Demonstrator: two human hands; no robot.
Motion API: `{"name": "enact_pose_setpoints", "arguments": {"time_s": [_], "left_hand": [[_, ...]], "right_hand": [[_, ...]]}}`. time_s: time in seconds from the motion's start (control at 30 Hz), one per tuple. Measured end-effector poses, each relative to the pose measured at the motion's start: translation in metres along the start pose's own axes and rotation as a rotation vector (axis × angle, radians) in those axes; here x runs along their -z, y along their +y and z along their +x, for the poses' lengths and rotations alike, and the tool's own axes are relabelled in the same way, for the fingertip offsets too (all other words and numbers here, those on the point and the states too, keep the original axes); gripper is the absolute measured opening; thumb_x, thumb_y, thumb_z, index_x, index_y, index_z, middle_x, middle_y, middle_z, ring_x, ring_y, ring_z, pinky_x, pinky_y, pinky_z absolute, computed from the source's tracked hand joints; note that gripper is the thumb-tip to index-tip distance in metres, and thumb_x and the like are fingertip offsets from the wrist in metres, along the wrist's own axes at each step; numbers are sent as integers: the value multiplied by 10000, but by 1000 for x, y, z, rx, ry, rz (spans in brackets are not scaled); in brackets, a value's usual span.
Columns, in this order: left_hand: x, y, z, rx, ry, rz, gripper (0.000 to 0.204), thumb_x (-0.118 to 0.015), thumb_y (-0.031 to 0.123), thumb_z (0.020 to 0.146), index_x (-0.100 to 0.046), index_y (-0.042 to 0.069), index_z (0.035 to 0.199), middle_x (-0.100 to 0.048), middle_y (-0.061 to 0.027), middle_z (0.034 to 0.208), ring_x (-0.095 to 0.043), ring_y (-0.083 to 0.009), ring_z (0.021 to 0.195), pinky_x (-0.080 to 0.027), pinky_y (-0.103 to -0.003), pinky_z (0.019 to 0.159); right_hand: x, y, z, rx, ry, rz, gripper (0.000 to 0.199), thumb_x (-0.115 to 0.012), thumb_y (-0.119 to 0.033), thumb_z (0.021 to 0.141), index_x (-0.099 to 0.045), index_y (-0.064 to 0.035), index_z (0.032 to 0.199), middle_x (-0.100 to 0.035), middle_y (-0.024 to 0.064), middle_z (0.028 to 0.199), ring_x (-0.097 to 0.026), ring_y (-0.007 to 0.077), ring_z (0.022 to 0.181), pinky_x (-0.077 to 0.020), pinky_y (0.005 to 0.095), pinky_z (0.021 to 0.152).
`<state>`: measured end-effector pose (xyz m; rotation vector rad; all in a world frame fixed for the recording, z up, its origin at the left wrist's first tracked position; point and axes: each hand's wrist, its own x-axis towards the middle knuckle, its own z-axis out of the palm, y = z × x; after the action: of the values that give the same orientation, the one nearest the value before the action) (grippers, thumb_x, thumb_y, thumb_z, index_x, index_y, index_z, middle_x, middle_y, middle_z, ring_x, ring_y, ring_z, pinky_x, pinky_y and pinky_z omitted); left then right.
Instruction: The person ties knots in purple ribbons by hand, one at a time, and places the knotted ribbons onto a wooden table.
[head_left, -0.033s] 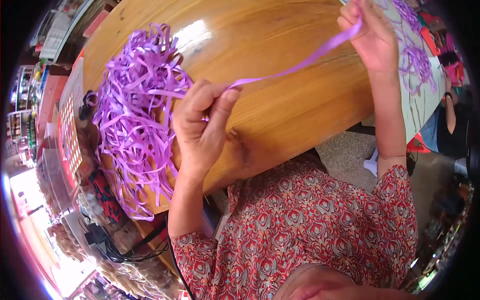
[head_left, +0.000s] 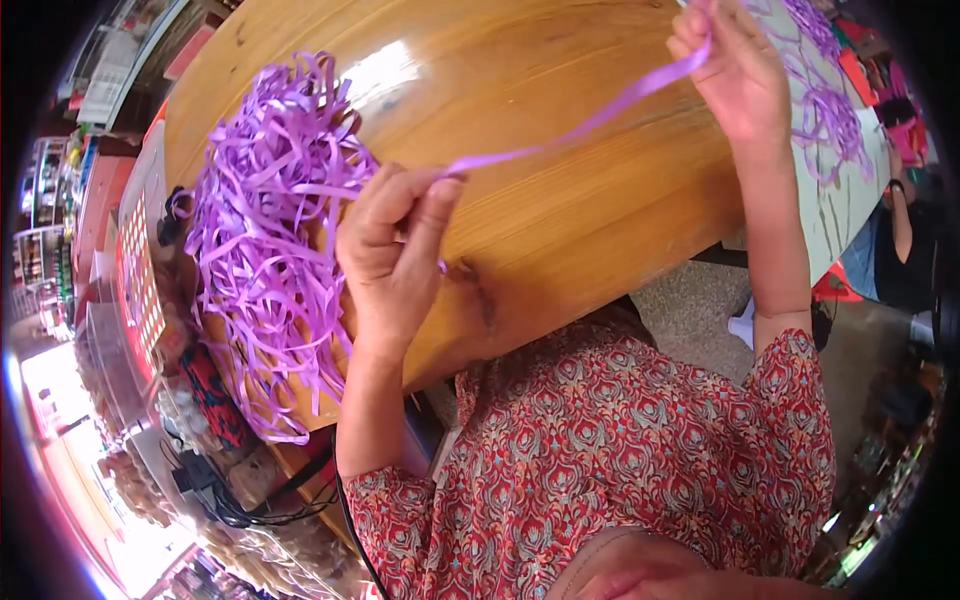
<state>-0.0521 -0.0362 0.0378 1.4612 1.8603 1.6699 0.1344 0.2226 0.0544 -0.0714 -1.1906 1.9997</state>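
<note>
Leftmost, shelves [head_left: 45, 215] and a tangle of black cables [head_left: 225, 500] sit in the blurred rim of the view, below the desk's edge. Next comes a loose pile [head_left: 265, 230] of purple ribbon strips, heaped on the left part of the wooden desk [head_left: 560, 210] and spilling over its near edge. Just right of the pile, touching its strands, is the left hand [head_left: 390, 265]: its fingers are curled, and thumb and forefinger pinch one end of a single ribbon [head_left: 590, 120]. That ribbon runs taut, up and to the right, above the desk top, to the right hand [head_left: 735, 75]. This hand is raised near the desk's far side, its fingers closed round the ribbon's other end. Beyond it, more purple ribbon [head_left: 825, 105] lies in loops on a pale surface [head_left: 845, 210]. At the far right another person's arm [head_left: 900, 215] shows, dim and partly cut off. Along the lower edge is the person's red patterned shirt [head_left: 620, 470].
</note>
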Motion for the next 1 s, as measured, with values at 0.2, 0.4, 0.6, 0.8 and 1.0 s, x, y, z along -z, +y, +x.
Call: {"name": "enact_pose_setpoints", "arguments": {"time_s": [0.2,0.4,0.6,0.8,1.0], "left_hand": [[-8,9,8,-36,-74,359,44,-646,23,826,-651,4,865,-451,-40,604,-410,-115,532,-316,-261,473],[-41,28,17,-35,-206,336,64,-637,7,823,-645,1,886,-489,-65,599,-446,-129,519,-343,-277,478],[-29,25,22,13,24,85,53,-619,-46,827,-644,-32,871,-586,-9,705,-480,-60,636,-376,-194,565],[11,-10,10,116,62,145,89,-615,57,870,-654,-22,879,-624,-25,788,-494,-90,636,-426,-238,612],[-7,-14,27,-329,95,1262,327,-610,133,860,-567,6,1159,-573,-188,1132,-551,-349,1028,-429,-412,878]], "right_hand": [[11,30,11,426,-567,292,133,-535,-82,903,-599,6,980,-626,108,922,-605,195,795,-470,270,700],[-32,39,-22,524,-332,-1345,383,-583,-228,904,-539,-34,1232,-618,79,1139,-575,207,1037,-437,342,890],[-59,37,-48,-422,-340,-419,279,-625,-120,868,-613,-18,1128,-664,49,904,-613,106,802,-477,240,702],[-10,27,-49,211,-303,-1057,143,-652,-107,833,-667,-53,965,-630,61,772,-612,156,691,-451,279,610],[-7,50,-57,414,-404,-1433,173,-624,-100,814,-648,-98,985,-605,31,848,-580,168,749,-420,318,671]]}}
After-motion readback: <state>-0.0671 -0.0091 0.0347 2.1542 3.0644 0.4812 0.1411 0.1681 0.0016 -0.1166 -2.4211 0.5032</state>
